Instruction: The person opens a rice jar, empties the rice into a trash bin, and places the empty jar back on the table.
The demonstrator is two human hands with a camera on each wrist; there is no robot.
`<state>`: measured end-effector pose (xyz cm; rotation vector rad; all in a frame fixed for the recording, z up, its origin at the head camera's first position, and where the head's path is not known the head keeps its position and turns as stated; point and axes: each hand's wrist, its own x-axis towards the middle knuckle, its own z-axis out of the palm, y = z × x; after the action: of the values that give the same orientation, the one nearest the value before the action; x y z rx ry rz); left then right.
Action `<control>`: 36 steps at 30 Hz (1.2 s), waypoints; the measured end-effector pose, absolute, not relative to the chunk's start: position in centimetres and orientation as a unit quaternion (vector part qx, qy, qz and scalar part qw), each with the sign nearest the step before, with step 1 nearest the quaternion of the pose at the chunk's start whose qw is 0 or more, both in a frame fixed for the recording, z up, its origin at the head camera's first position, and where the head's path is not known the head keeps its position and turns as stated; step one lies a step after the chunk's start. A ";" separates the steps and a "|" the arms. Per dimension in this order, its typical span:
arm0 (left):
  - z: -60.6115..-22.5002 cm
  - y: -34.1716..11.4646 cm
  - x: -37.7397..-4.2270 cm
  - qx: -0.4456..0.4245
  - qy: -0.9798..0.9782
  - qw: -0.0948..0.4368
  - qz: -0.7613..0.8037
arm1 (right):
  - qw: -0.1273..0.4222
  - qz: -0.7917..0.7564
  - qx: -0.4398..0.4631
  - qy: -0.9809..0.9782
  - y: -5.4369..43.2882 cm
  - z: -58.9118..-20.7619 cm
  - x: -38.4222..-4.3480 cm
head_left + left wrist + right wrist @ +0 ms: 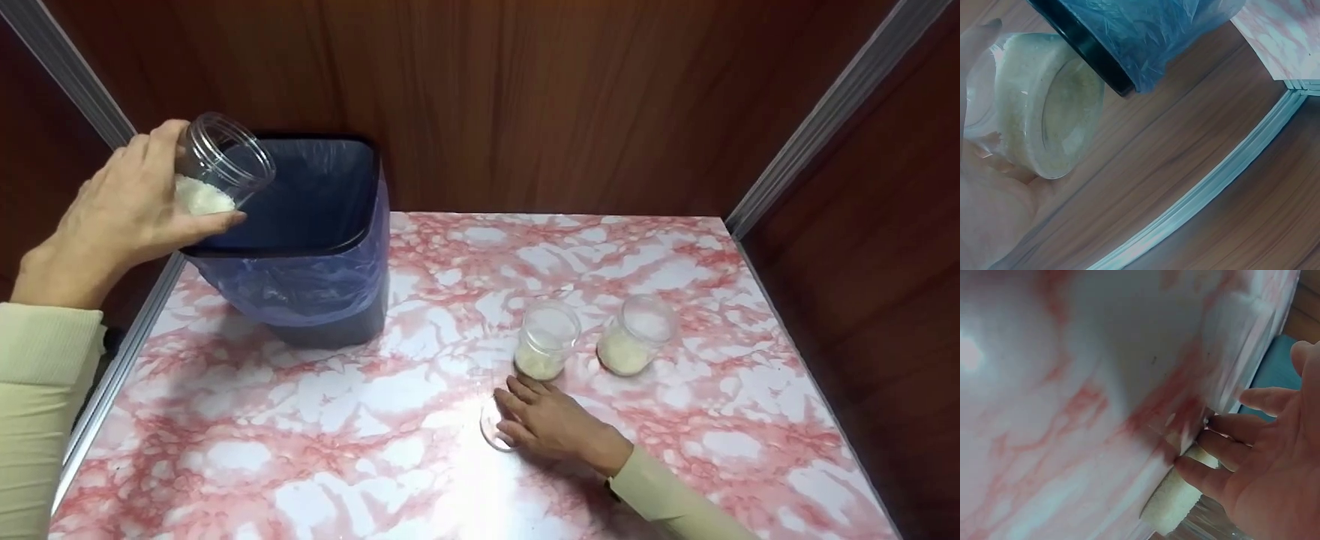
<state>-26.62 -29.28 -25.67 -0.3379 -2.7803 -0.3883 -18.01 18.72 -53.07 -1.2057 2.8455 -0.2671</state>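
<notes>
While the clear round jar of white grains [217, 168] hung tilted in the left hand [124, 195], whose thumb and fingers curled round it, its mouth faced into the dark square bin [330, 334] with a translucent blue liner [322, 285] just beside that hand. Emptying it seemed the step under way, and the next move likely called for tipping the mouth farther down; the right hand [551, 424], fingers loosely spread and apparently gripping nothing, was by a clear round-rimmed vessel [489, 427], with two part-filled clear jars [544, 351] just beyond it.
</notes>
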 end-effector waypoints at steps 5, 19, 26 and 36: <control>-25.3 -29.5 -26.7 -0.110 -0.977 0.139 -0.119 | 0.015 -0.088 -0.392 0.916 18.7 -52.8 -18.0; -24.1 -29.5 -26.6 -0.119 -0.986 0.111 -0.035 | 0.037 -0.102 -0.378 0.920 18.9 -52.5 -18.3; -23.8 -29.9 -26.7 -0.125 -0.987 0.097 -0.009 | 0.050 -0.106 -0.372 0.921 19.0 -52.5 -18.3; -23.5 -30.9 -26.4 -0.121 -0.991 0.057 0.025 | 0.027 -0.110 -0.379 0.919 19.0 -52.7 -18.3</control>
<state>-26.37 -30.87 -23.49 -0.3669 -3.0050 0.0761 -18.33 19.03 -52.73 -1.1703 2.8376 -0.3405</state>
